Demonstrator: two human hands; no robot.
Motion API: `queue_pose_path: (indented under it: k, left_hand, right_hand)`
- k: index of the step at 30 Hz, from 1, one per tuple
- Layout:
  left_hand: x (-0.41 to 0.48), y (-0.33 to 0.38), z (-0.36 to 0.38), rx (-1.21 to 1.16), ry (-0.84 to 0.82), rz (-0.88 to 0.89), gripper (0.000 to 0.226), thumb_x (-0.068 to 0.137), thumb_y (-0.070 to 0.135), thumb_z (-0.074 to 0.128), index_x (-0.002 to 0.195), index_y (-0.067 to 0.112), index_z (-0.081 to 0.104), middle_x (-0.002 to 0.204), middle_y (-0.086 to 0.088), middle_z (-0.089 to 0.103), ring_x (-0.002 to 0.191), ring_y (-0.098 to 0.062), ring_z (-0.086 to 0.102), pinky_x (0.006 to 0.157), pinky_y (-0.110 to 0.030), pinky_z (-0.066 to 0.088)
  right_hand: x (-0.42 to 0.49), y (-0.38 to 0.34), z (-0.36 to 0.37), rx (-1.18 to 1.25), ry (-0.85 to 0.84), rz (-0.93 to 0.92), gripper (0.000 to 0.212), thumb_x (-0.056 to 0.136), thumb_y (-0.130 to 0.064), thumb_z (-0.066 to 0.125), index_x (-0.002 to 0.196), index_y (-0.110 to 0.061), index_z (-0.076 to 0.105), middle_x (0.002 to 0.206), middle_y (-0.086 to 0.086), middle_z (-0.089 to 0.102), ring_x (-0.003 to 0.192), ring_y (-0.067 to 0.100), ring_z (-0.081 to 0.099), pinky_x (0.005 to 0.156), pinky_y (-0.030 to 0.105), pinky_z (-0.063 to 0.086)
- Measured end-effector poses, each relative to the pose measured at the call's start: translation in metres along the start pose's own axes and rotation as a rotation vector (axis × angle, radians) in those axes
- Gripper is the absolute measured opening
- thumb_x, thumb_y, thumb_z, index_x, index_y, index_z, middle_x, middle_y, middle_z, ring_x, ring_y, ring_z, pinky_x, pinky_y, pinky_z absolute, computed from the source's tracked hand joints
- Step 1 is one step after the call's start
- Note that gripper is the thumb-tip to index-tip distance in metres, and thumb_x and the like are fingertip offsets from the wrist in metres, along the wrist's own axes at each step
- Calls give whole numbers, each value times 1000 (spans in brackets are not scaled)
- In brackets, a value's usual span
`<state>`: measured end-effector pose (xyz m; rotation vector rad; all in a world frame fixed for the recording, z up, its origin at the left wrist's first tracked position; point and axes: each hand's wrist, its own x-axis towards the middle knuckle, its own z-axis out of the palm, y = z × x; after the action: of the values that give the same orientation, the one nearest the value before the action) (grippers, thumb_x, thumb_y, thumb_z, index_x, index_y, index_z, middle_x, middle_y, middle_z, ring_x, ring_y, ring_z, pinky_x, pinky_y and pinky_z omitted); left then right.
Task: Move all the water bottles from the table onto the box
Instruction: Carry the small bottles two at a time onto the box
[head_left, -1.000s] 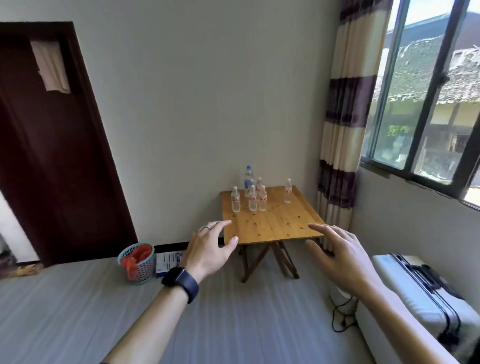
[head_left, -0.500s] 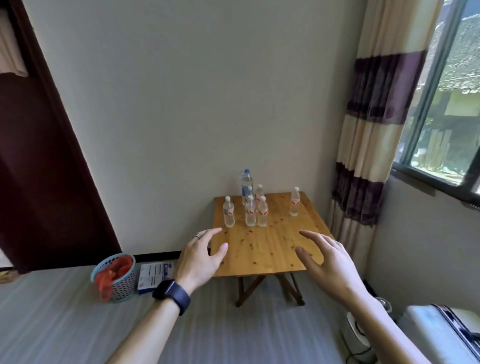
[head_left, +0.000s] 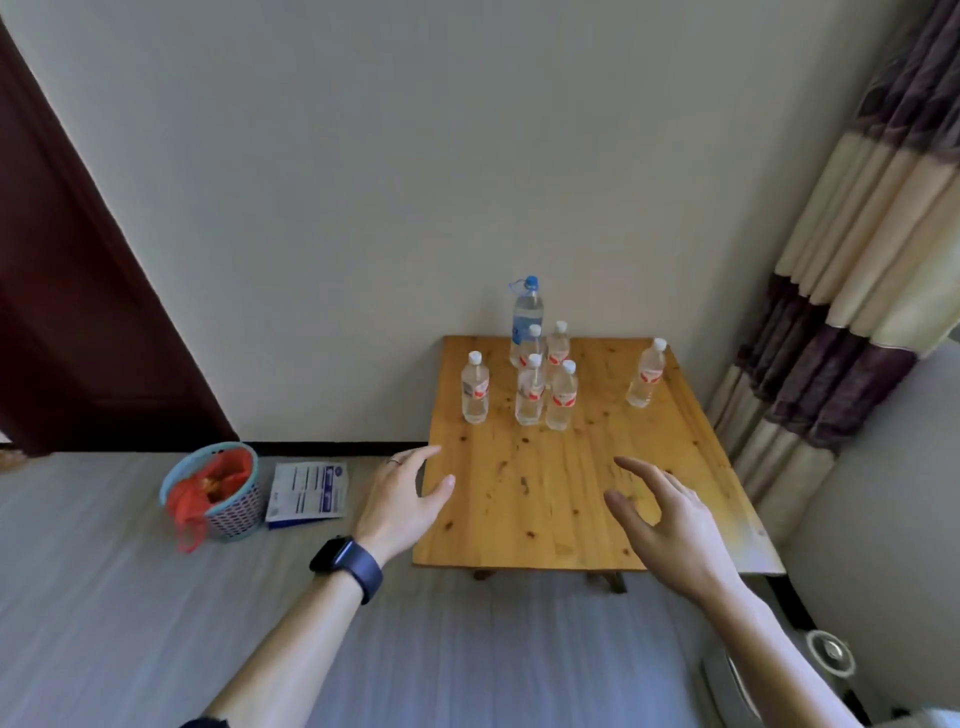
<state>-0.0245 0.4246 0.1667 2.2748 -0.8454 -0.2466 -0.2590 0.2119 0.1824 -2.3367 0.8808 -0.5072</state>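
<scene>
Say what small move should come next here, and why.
Probably reach forward to the bottles: left hand and right hand are open and empty at the table's near half, and all seven stand untouched farther back.

Knotty varnished wood table (head_left: 571, 499); clear glossy plastic bottles (head_left: 530, 389); woven plastic basket (head_left: 236, 506)

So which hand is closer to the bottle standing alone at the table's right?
Right. The right hand hovers over the table, in front of the lone bottle; the left hand is at the table's left edge, farther off.
</scene>
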Motion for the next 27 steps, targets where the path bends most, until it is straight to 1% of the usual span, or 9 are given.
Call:
queue_pose_path:
  k: [2, 9, 12, 15, 17, 20, 23, 25, 27]
  left_hand:
    - [36, -6, 9, 5, -35, -12, 49, 95, 43, 60, 141, 27, 52, 145, 3, 52, 135, -17, 43, 104, -26, 32]
    - [152, -5, 44, 39, -140, -24, 50, 96, 47, 57, 142, 31, 49, 146, 3, 51, 135, -19, 44, 106, -33, 37]
    - [199, -8, 61, 47, -160, -48, 49, 96, 47, 57, 141, 32, 49, 145, 2, 51, 134, -19, 45, 104, -33, 39]
    - [247, -11, 78, 44, -157, -90, 49, 95, 46, 59, 141, 32, 48, 145, 1, 50, 134, -20, 44, 103, -33, 38]
    - [280, -12, 87, 46, -144, -124, 49, 95, 44, 60, 141, 30, 48, 145, -1, 49, 135, -21, 43, 104, -31, 37]
    - [323, -8, 97, 42, -145, -200, 53, 95, 43, 61, 143, 28, 45, 147, -2, 47, 138, -21, 40, 107, -35, 36]
    - [369, -8, 109, 57, -121, -259, 59, 94, 41, 64, 146, 28, 41, 146, -6, 46, 137, -23, 41, 106, -34, 36]
    - [397, -13, 119, 53, -113, -297, 64, 93, 39, 66, 149, 27, 38, 146, -9, 44, 137, -25, 40, 107, -34, 35]
    - [419, -22, 131, 74, -137, -324, 68, 92, 37, 67, 152, 27, 34, 148, -10, 41, 139, -25, 37, 109, -33, 33]
  right_hand:
    - [31, 3, 10, -4, -4, 18, 47, 93, -53, 58, 138, -39, 53, 136, -10, 59, 133, 19, 45, 102, 33, 39]
    - [130, 35, 38, -14, -39, 114, 48, 93, -53, 58, 138, -40, 51, 138, -11, 57, 134, 19, 45, 100, 30, 37]
    - [177, 58, 54, -19, -77, 139, 50, 93, -56, 56, 140, -40, 49, 139, -10, 57, 134, 20, 45, 102, 33, 39]
    - [233, 81, 73, -13, -131, 156, 53, 92, -57, 55, 142, -42, 45, 140, -10, 56, 133, 20, 46, 98, 30, 38]
    - [272, 95, 85, -8, -167, 157, 54, 93, -55, 57, 144, -39, 45, 142, -7, 55, 133, 22, 46, 99, 30, 37]
    - [326, 110, 98, 2, -238, 186, 59, 93, -52, 59, 147, -36, 41, 143, -2, 55, 132, 26, 47, 100, 33, 38]
    - [383, 122, 113, 15, -279, 198, 65, 91, -51, 62, 149, -37, 37, 139, 5, 55, 128, 31, 50, 99, 36, 41]
    - [417, 128, 124, 16, -285, 198, 70, 90, -47, 66, 151, -33, 35, 142, 10, 51, 128, 36, 49, 102, 41, 42]
    - [442, 135, 136, 0, -311, 212, 76, 89, -45, 68, 154, -31, 31, 148, 11, 44, 131, 37, 47, 105, 44, 42]
